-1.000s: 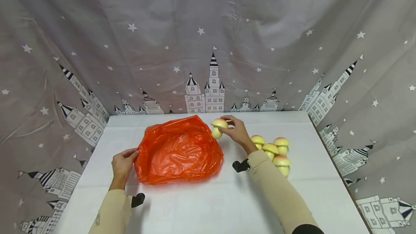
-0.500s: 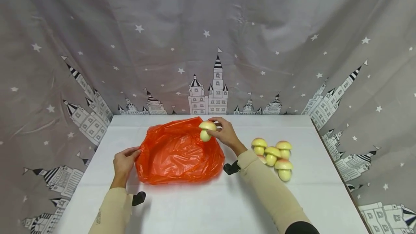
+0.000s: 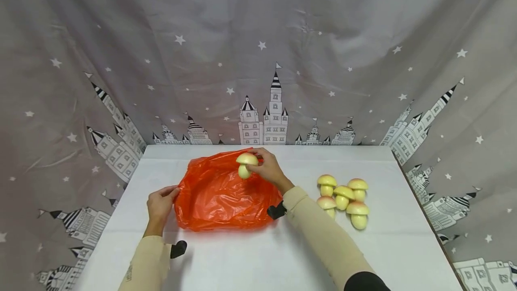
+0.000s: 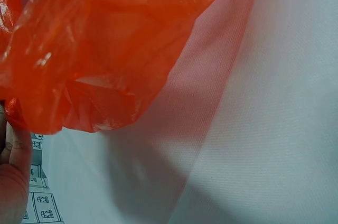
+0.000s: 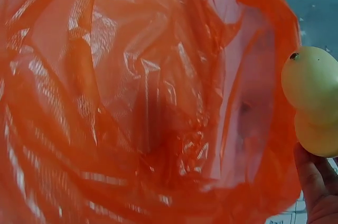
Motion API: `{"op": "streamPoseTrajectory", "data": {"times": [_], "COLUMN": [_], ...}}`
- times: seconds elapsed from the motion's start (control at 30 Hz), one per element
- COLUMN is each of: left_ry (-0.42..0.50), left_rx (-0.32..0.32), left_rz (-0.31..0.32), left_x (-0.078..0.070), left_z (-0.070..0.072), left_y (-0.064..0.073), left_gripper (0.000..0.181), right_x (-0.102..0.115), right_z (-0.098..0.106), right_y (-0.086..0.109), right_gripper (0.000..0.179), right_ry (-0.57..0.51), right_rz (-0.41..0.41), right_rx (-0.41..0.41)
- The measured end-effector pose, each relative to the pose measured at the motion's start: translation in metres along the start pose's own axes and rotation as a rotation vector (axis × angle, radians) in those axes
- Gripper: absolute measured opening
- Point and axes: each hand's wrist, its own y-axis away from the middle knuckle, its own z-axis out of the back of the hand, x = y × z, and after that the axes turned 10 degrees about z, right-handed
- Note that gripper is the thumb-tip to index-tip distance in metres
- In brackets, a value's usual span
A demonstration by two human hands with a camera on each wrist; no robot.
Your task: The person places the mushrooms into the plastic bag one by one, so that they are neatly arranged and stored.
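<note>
A red plastic bag (image 3: 222,201) lies spread with its mouth gaping upward on the white table. My left hand (image 3: 160,203) pinches the bag's left rim between thumb and fingers; in the left wrist view the fingers (image 4: 18,152) show at the edge of the film. My right hand (image 3: 268,167) grips a yellow toy mushroom (image 3: 245,165) by its right side, stem pointing down, over the back right part of the bag's mouth. In the right wrist view the mushroom (image 5: 311,94) appears at the right edge, beside the bag's open inside (image 5: 142,102).
To the right of the bag, several more yellow toy mushrooms (image 3: 342,196) stand or lean in a loose cluster, near my right sleeve (image 3: 323,237). A grey curtain (image 3: 258,57) with printed castles hangs behind and around the white table (image 3: 226,264).
My right hand has carried the mushroom leftward from beside the bag to over its mouth. My left hand keeps its hold on the rim. The view has shifted slightly.
</note>
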Motion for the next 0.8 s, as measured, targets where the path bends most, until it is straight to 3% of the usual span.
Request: {"op": "streamPoseTrajectory", "data": {"times": [0.17, 0.27, 0.5, 0.67, 0.8], "left_ry": [0.038, 0.079, 0.062, 0.051, 0.029], "left_rx": [0.037, 0.023, 0.018, 0.037, 0.032], "left_rz": [0.012, 0.019, -0.001, 0.033, 0.015], "left_x": [0.010, 0.011, 0.000, 0.001, -0.001], "left_z": [-0.001, -0.004, -0.003, 0.000, -0.001], "left_y": [-0.011, -0.012, 0.003, 0.000, 0.004], "left_gripper": [0.044, 0.039, 0.042, 0.042, 0.040], "right_x": [-0.001, -0.002, -0.007, -0.011, -0.013], "right_z": [-0.014, -0.022, -0.042, -0.057, -0.069], "right_y": [-0.005, -0.007, -0.008, -0.009, -0.009], "right_gripper": [0.044, 0.043, 0.046, 0.047, 0.045], "right_ry": [0.017, 0.039, 0.047, 0.046, 0.057], "right_rz": [-0.005, -0.012, -0.068, -0.088, -0.092], "right_rx": [0.035, 0.050, 0.082, 0.080, 0.066]}}
